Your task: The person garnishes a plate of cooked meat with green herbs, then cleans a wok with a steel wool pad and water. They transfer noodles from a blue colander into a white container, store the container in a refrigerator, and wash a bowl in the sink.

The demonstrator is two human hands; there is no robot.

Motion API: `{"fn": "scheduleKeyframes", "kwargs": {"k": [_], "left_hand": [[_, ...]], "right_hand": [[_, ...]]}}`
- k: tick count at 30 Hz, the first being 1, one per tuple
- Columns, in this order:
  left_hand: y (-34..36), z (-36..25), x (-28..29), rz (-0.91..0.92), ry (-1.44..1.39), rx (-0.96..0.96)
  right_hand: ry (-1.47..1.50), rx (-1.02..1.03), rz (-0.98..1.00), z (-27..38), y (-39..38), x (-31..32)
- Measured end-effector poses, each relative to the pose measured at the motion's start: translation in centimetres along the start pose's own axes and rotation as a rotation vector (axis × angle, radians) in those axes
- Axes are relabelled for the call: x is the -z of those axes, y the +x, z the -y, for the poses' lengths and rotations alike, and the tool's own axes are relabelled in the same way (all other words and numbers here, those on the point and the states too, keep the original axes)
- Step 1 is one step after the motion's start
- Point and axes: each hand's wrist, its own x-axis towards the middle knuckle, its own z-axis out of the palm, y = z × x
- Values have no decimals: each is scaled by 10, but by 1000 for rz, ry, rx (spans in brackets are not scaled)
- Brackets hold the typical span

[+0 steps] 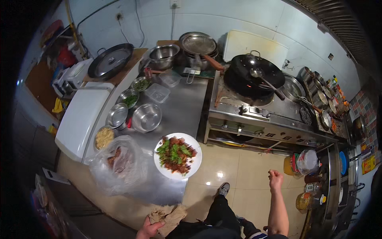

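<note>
Here, the left hand clasps a crumpled, dull-tan cloth. The right hand forms a loose, seemingly empty fist.

We can make out no readable words or numbers. At right in the frame, a red label wraps an amber container and a pale one a jar; both are too small to read. Near the right edge, a yellow-and-red packet bears print too blurred for us.
</note>
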Motion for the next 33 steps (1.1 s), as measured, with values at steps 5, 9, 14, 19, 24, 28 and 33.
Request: {"fn": "scheduleKeyframes", "kwargs": {"k": [5, 9, 14, 19, 24, 28, 33], "left_hand": [[110, -104, -221, 225, -129, -150], [180, -145, -341, 187, -294, -121], [284, -225, -447, 366, -356, 26], [395, -277, -523, 473, -536, 99], [466, -312, -586, 321, -478, 238], [500, -319, -616, 307, -556, 296], [523, -303, -628, 257, -586, 312]], "right_hand": [[262, -150, 25, 6, 99, 44], [542, -313, 240, 84, 151, 57], [889, -290, 513, 196, 213, 24], [1027, -292, 701, 285, 286, -15], [1051, -492, 836, 338, 354, -29], [936, -470, 751, 356, 389, -36], [841, -321, 633, 350, 389, 3]]}}
